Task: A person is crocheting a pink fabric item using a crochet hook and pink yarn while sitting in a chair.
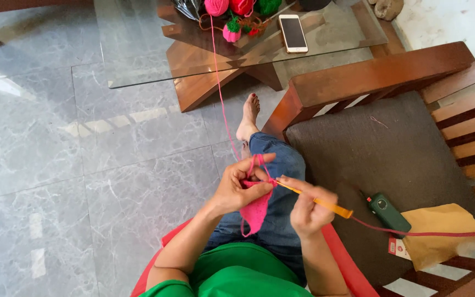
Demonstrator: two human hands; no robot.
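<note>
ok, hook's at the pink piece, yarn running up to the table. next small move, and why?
Probably draw the hook back through the stitch. Its tip sits at the top edge of the pink piece, which the left hand pinches, and the yarn looks taut over that hand. The right hand grips the hook.

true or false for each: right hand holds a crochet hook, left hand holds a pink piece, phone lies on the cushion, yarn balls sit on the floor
1. The right hand holds an orange crochet hook. True.
2. The left hand holds a pink crochet piece. True.
3. The phone lies on the cushion. False: it lies on the glass table.
4. The yarn balls sit on the floor. False: they sit on the table.
</note>
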